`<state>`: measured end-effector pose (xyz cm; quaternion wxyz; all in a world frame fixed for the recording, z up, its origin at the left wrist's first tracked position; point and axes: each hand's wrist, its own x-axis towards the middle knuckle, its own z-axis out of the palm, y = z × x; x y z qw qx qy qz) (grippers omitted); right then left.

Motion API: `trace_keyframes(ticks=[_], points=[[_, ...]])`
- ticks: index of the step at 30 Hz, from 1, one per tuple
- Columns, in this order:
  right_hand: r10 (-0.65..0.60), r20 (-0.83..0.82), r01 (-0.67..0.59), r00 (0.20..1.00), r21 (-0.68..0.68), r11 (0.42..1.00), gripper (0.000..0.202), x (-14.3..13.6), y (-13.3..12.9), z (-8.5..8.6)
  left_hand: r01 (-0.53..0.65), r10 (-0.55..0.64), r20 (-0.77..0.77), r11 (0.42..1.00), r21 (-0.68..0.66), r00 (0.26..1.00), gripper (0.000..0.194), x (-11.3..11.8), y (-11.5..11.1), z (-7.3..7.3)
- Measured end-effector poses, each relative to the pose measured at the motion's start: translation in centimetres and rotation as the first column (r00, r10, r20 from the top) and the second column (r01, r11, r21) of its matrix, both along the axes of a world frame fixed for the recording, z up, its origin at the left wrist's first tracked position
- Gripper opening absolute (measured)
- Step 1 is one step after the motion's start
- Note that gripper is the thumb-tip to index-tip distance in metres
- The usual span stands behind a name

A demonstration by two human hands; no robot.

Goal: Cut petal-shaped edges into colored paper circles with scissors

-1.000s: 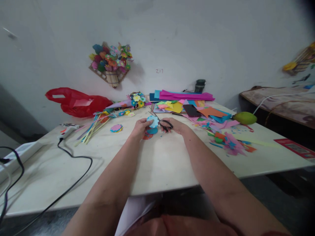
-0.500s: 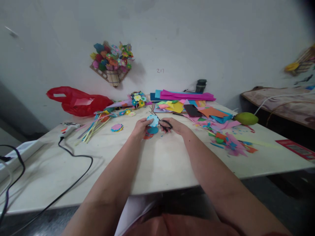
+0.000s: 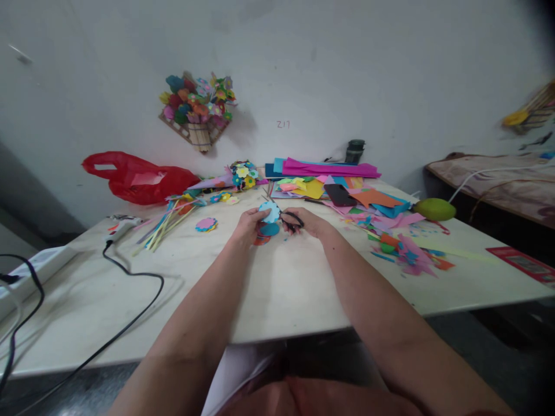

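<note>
A light blue paper disc [image 3: 271,212] with a scalloped edge is pinched in my left hand [image 3: 250,224]. My right hand [image 3: 309,219] is closed on a pair of scissors [image 3: 293,218] with black handles, its blades beside the disc's right edge. Just below the disc lies a darker blue round piece [image 3: 269,230], with orange-red round pieces [image 3: 262,240] near it; whether my left hand touches them I cannot tell. To the left, a small stack of scalloped discs [image 3: 206,224], pink on top, rests on the table [image 3: 290,289].
Paper strips [image 3: 167,225] and a red plastic bag [image 3: 139,179] lie at the left, with a power strip [image 3: 34,277] and black cable nearer. Coloured sheets [image 3: 329,169], a phone [image 3: 339,195], paper scraps [image 3: 411,254] and a green fruit [image 3: 435,209] are on the right.
</note>
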<state>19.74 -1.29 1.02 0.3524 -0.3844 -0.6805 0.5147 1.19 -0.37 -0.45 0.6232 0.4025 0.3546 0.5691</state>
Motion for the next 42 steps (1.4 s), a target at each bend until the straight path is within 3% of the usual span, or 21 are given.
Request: trace_keyframes(ticks=[18, 42], points=[[-0.085, 0.009, 0.085, 0.996, -0.019, 0.996, 0.021, -0.6, -0.3, 0.2, -0.084, 0.083, -0.022, 0.994, -0.064, 0.996, 0.015, 0.4, -0.1, 0.4], [-0.067, -0.006, 0.066, 0.998, -0.013, 0.998, 0.023, -0.8, 0.7, -0.8, -0.110, 0.109, -0.018, 0.992, -0.057, 0.994, 0.022, 0.6, -0.1, 0.5]])
